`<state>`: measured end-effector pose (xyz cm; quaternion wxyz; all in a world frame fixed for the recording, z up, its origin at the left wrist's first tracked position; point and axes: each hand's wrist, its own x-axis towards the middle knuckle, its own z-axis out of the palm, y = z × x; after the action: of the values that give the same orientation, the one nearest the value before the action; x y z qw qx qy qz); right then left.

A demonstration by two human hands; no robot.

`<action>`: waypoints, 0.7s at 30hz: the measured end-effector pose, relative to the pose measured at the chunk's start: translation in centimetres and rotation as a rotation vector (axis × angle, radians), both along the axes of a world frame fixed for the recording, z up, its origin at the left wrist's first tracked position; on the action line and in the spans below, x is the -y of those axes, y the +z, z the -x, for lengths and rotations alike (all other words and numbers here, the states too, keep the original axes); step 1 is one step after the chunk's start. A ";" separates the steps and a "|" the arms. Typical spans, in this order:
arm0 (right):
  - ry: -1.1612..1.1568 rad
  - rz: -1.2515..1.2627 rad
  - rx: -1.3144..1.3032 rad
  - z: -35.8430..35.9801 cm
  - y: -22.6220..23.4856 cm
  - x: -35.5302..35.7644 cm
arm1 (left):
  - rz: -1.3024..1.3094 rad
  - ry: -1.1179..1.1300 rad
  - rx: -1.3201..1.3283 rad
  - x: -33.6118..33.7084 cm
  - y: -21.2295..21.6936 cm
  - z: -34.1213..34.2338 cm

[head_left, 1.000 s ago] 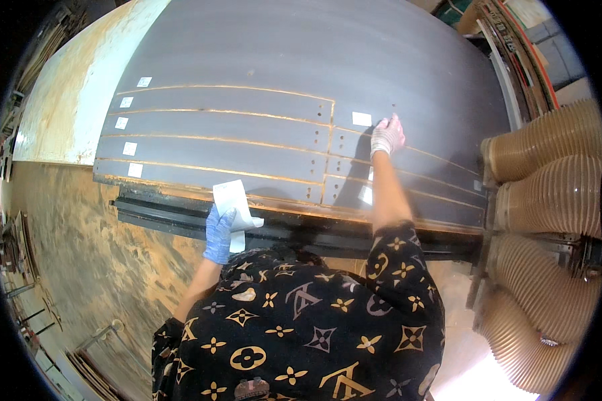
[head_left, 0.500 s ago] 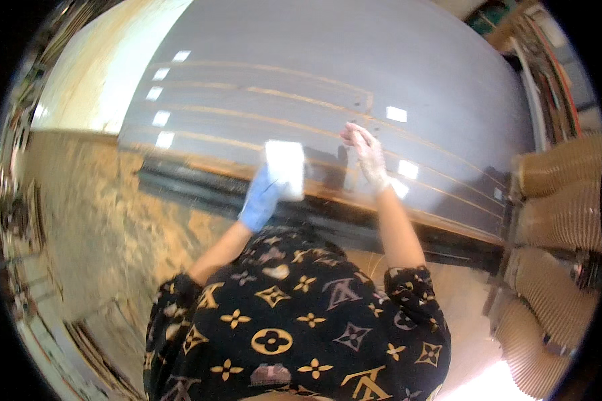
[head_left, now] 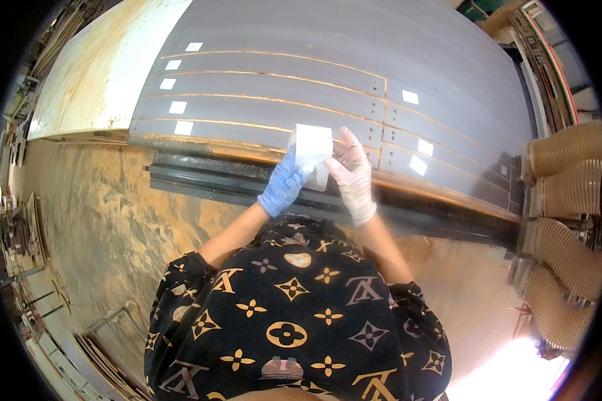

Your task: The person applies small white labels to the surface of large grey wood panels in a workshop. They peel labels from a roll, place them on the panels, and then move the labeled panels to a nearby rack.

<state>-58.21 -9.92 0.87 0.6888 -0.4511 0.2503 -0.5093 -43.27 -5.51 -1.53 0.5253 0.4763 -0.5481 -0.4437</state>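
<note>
My left hand (head_left: 284, 182), in a blue glove, is closed around white label paper (head_left: 313, 144), perhaps a roll or a stack. A paler strip of it hangs below, over the table's near edge. My right hand (head_left: 354, 175), in a whitish glove, is at the right side of the paper. Its thumb is close to or touching the paper's edge, and its fingers are apart. Beyond both hands lies a large grey panel (head_left: 267, 33) cut by tan lines into long strips. Small white labels sit on the strips, such as one label (head_left: 184, 127) at the left and another label (head_left: 418, 165) at the right.
A black rail (head_left: 201, 178) runs along the table's near edge. Ribbed hoses (head_left: 568, 187) bulge at the right. A pale board (head_left: 107, 73) adjoins the panel on the left. Sawdust marks the floor (head_left: 127, 220), and stacked boards (head_left: 100, 367) stand at lower left.
My right hand has come down and left from above the panel to the label paper. My left hand and the paper have shifted slightly right in the picture.
</note>
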 end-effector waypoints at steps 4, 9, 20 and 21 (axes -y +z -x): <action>-0.112 0.024 -0.211 -0.6 -0.5 -1.5 | -0.001 -0.074 0.021 -0.9 -0.1 -1.0; -0.254 -0.197 -0.244 -0.7 -1.7 -0.6 | -0.412 -0.378 -0.353 -1.6 -0.6 -2.3; -0.434 -0.206 -0.226 -1.2 -3.3 0.7 | -0.422 -0.512 -0.032 -4.5 -1.3 -5.0; -0.441 -0.193 -0.225 -1.4 -3.2 0.4 | -0.369 -0.499 -0.019 -4.8 -1.5 -5.2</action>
<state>-56.83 -10.32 -2.37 0.5686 -0.3718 0.4651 -0.5676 -38.09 -0.72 -3.06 0.3097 0.4104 -0.5533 -0.6553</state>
